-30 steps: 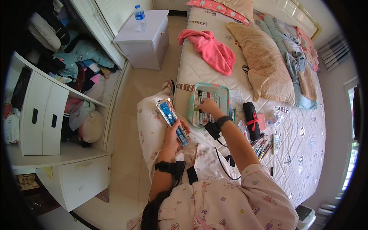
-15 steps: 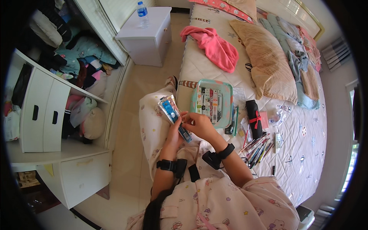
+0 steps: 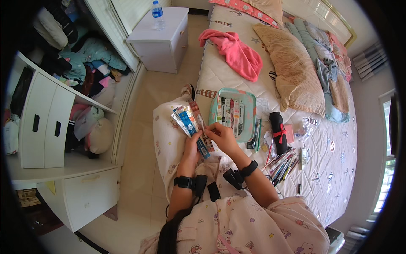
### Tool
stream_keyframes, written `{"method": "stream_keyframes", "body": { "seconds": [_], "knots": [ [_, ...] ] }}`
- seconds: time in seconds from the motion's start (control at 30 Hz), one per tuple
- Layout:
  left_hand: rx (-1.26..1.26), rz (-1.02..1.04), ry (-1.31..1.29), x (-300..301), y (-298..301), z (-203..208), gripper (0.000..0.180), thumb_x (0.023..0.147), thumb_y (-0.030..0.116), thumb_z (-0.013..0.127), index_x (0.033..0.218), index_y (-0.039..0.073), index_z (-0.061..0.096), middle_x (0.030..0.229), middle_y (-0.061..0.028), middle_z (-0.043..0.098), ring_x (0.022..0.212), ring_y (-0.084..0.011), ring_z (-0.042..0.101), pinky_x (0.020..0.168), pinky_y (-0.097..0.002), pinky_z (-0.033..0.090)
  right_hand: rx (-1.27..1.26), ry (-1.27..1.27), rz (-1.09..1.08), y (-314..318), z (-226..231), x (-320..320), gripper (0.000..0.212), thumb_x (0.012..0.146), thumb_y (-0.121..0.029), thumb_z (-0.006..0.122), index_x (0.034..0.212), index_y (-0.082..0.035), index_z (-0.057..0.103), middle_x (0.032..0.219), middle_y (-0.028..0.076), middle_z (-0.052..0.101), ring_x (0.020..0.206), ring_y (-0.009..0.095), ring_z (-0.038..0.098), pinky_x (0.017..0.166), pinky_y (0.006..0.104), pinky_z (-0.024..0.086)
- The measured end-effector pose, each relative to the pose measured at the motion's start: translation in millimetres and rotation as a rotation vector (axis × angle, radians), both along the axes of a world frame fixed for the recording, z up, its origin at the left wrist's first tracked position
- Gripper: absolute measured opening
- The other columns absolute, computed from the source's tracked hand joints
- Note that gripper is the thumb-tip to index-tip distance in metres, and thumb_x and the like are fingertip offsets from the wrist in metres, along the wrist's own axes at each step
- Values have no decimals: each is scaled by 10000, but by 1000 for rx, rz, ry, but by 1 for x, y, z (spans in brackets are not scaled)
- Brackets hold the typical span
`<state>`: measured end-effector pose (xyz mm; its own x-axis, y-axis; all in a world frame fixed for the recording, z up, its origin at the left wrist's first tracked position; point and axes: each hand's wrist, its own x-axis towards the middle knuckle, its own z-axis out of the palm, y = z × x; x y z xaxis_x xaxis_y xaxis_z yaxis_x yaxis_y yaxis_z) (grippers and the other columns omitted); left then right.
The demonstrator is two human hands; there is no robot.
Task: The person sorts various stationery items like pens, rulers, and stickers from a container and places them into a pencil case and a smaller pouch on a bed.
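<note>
Over my lap, my left hand (image 3: 191, 147) is closed around a few slim flat packets fanned apart at the top, a blue packet (image 3: 187, 119) in front and a whitish packet (image 3: 177, 122) behind it. Close beside it, my right hand (image 3: 223, 137) pinches a slim reddish-brown packet (image 3: 196, 112) with a clear part along it. Its lower end lies next to the blue one. To the right on the bed sits an open teal box (image 3: 255, 111) with several similar slim packets standing in rows.
Beside the box lie a black roll with a red ribbon (image 3: 277, 129), a heap of pens (image 3: 282, 167) and a pale remote-like object (image 3: 303, 158). Pink cloth (image 3: 237, 55) and a tan pillow (image 3: 294, 70) rest farther up the bed. A white nightstand (image 3: 158, 46) holds a water bottle (image 3: 157, 16).
The packets in my left hand have spread from a stack into a fan. A reddish-brown packet now stands apart on the right, in my right hand's fingers.
</note>
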<state>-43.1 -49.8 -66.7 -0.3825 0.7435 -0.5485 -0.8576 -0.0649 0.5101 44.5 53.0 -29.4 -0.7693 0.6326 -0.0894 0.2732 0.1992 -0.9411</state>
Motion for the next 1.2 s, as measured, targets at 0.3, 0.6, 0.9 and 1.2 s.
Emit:
{"method": "stream_keyframes", "body": {
  "seconds": [0.3, 0.6, 0.9, 1.2],
  "knots": [
    [113, 72, 109, -2, 3, -5, 113, 835, 144, 495, 902, 54, 493, 957, -145, 574, 774, -267, 612, 638, -336, 497, -132, -183, -267, 101, -58, 19, 186, 768, -180, 630, 819, -3, 601, 688, 80, 620, 617, 134, 590, 543, 255, 444],
    [157, 62, 106, -2, -1, -8, 120, 836, 145, 497, 919, 59, 490, 952, -147, 575, 779, -258, 610, 643, -339, 498, -25, -483, -80, 119, -92, 13, 188, 640, -128, 634, 778, 1, 641, 626, 118, 622, 540, 204, 602, 541, 310, 491],
    [152, 42, 121, -1, 3, -4, 166, 848, 191, 495, 946, 58, 495, 933, -131, 577, 796, -237, 601, 666, -337, 493, -56, -584, -181, 124, -120, 13, 152, 600, -116, 635, 694, 0, 603, 600, 116, 614, 508, 189, 598, 500, 299, 489],
    [107, -6, 150, -1, 5, -1, 232, 862, 247, 495, 993, 56, 510, 946, -90, 568, 882, -200, 566, 747, -329, 456, -38, 8, -126, 49, -28, 12, 223, 727, -195, 678, 815, -16, 577, 684, 74, 604, 617, 120, 566, 564, 264, 464]
  ]
}}
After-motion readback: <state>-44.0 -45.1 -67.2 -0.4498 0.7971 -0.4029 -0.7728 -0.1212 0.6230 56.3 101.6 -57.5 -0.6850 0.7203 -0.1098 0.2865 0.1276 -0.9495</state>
